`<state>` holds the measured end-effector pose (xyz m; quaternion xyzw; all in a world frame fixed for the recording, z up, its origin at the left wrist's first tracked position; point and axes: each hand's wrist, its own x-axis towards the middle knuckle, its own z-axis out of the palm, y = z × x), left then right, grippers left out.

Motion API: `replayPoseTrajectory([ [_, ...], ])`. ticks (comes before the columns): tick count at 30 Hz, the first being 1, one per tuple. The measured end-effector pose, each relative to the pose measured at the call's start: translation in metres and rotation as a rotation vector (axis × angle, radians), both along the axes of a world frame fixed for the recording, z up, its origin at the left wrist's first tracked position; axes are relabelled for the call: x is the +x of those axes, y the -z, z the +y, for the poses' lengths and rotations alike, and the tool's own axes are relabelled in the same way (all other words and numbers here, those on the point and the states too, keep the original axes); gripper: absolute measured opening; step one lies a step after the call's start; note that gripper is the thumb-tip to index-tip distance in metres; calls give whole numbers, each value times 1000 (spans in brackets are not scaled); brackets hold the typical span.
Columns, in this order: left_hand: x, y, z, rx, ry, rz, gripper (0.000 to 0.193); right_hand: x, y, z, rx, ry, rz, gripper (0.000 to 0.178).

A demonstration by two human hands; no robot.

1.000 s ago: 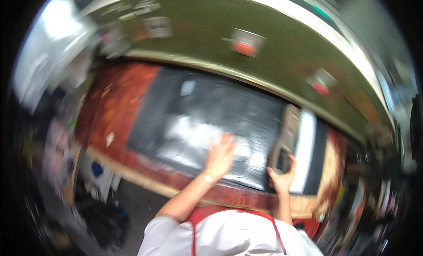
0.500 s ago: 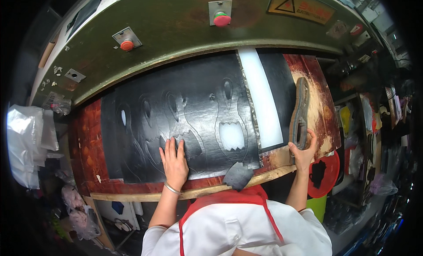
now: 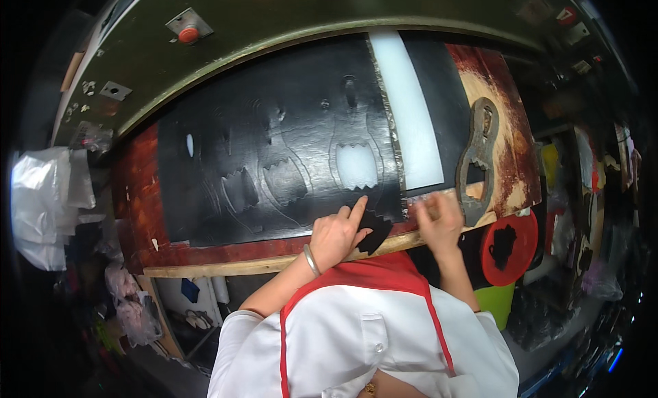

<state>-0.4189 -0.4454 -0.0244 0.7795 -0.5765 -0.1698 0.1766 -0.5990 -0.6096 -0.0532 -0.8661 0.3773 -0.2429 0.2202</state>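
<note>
My left hand (image 3: 336, 235) is at the front edge of the black sheet (image 3: 274, 82), its index finger stretched out and thumb apart. Beside the thumb, a loose black cut-out (image 3: 375, 235) with a jagged edge hangs partly over the board's front edge; no grip on it shows. My right hand (image 3: 441, 221) is raised near the front edge, its fingers curled and smeared by motion. Just right of it lies a long metal cutting die (image 3: 476, 161), apart from the hand. Several bottle-like outlines are cut into the sheet, and one has a white opening (image 3: 357, 166).
A white strip (image 3: 411, 117) runs between the black sheet and a narrower black piece (image 3: 439, 103). Behind stands a green machine beam with a red button (image 3: 188, 34). A red basin (image 3: 509, 247) is at lower right. Clear plastic bags (image 3: 51, 206) hang at left.
My left hand has moved right from the sheet to the loose cut-out. My right hand has let go of the cutting die and moved left; the die now lies flatter. The view has shifted.
</note>
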Motion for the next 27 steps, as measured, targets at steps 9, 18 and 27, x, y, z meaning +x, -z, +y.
replayPoseTrajectory([
  [9,-5,8,12,-65,7,650,34,11,2,47,613,-156,-14,43],
  [18,66,-7,18,-402,-180,195,23,-51,-15,31,933,354,-754,13],
  [27,151,9,39,0,109,-172,49,-214,16,-28,910,654,-1710,25],
])
